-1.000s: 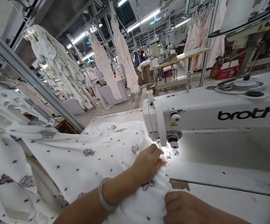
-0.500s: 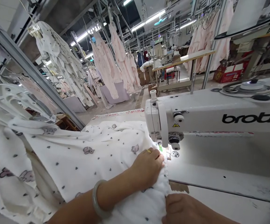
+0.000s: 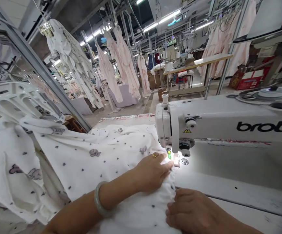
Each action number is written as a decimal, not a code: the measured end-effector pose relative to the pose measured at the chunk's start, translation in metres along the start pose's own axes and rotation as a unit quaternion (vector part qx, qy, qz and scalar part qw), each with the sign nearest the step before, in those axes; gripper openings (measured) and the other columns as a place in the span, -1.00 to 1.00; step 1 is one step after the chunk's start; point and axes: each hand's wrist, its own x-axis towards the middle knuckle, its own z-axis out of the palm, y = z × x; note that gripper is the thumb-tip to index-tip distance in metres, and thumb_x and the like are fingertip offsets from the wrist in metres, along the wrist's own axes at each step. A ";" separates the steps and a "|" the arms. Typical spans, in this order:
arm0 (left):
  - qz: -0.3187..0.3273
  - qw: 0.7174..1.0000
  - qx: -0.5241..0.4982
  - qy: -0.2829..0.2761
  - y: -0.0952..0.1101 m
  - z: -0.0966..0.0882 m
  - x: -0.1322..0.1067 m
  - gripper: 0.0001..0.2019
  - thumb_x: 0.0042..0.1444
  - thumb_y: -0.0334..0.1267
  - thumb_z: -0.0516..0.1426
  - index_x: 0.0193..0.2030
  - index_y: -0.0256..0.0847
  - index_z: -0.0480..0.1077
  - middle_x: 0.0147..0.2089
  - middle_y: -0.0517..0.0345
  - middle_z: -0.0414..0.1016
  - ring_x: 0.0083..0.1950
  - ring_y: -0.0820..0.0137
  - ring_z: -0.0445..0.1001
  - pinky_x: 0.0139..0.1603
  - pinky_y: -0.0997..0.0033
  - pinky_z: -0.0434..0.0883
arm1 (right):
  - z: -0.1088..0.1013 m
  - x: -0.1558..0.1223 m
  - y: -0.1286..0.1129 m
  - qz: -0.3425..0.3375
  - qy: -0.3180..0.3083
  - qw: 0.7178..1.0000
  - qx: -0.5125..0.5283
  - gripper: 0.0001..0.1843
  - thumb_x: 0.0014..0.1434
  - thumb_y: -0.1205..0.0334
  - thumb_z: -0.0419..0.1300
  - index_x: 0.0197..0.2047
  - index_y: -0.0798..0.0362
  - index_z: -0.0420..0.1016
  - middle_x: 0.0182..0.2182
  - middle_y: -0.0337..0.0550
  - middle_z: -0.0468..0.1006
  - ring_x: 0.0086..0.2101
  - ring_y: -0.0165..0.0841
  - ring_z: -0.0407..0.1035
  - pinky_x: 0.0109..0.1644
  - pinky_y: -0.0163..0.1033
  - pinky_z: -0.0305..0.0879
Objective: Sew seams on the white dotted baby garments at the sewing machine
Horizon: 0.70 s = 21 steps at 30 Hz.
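A white printed fabric [image 3: 102, 156] lies spread over the sewing table and runs under the needle area [image 3: 173, 159] of a white Brother sewing machine [image 3: 228, 125]. My left hand [image 3: 153, 172], with a ring and a pale bangle on the wrist, lies flat on the fabric, its fingertips right beside the presser foot. My right hand [image 3: 191, 213] rests at the fabric's near edge, fingers curled and pressed on the cloth.
A white plastic rack [image 3: 14, 100] stands at the left behind the draped cloth. Pink and white garments [image 3: 121, 61] hang from overhead rails. A wooden work table [image 3: 194, 61] stands further back. The machine bed [image 3: 240, 191] extends to the right.
My left hand has flattened and slid a little toward the needle. My right hand has come further up into view along the fabric's edge. The view has shifted slightly.
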 end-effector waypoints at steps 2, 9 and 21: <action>0.006 1.000 -0.021 0.013 0.005 0.001 -0.009 -0.67 0.45 -0.30 -0.02 0.24 -0.28 0.40 0.20 -0.18 0.48 0.19 0.10 0.48 0.23 0.04 0.49 | 0.003 -0.003 0.003 -0.005 -0.006 1.000 -0.008 -0.51 0.56 0.28 -0.19 -0.12 0.01 0.58 -0.37 -0.10 0.62 -0.30 -0.30 0.50 0.04 -0.20 0.34; 0.020 0.999 -0.034 -0.003 0.003 0.013 -0.007 -0.60 0.43 -0.34 -0.01 0.33 -0.36 0.33 0.25 -0.22 0.48 0.28 0.06 0.45 0.32 0.03 0.44 | 0.007 -0.003 0.014 -0.004 0.011 1.000 -0.025 -0.53 0.53 0.35 -0.17 -0.16 0.01 0.56 -0.40 -0.13 0.60 -0.35 -0.30 0.48 -0.03 -0.20 0.32; 0.045 0.997 -0.039 0.042 0.001 0.009 -0.022 -0.64 0.40 -0.38 0.02 0.26 -0.37 0.38 0.25 -0.21 0.49 0.32 0.06 0.44 0.39 0.01 0.39 | 0.005 0.000 0.022 -0.030 0.061 0.994 -0.080 -0.55 0.54 0.40 -0.12 -0.17 0.02 0.58 -0.39 -0.13 0.62 -0.31 -0.31 0.49 0.00 -0.18 0.34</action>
